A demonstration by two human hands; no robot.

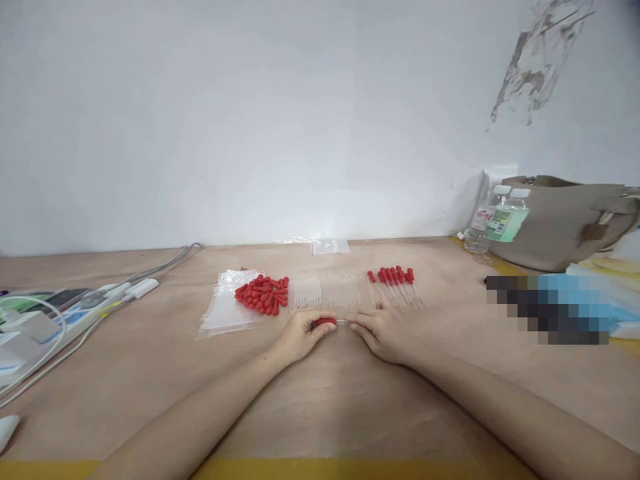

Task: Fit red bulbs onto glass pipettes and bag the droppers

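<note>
My left hand (303,333) is closed on a red rubber dropper bulb (325,321), which lies level between thumb and fingers. From the bulb a thin clear glass tube (343,322) runs to the right, and my right hand (383,331) pinches its other end. Just beyond my left hand, a pile of red bulbs (263,293) rests on clear plastic bags (227,310). Rows of clear glass tubes (325,291) lie behind both hands. Past my right hand, several droppers (397,280) with red bulbs on their tubes lie side by side.
A power strip (75,320) with plugs and cables is at the left. A small plastic bag (330,247) lies near the wall. Two bottles (507,217) and a grey-beige handbag (560,223) stand at the back right, with a pixelated patch and blue packaging (575,297) in front.
</note>
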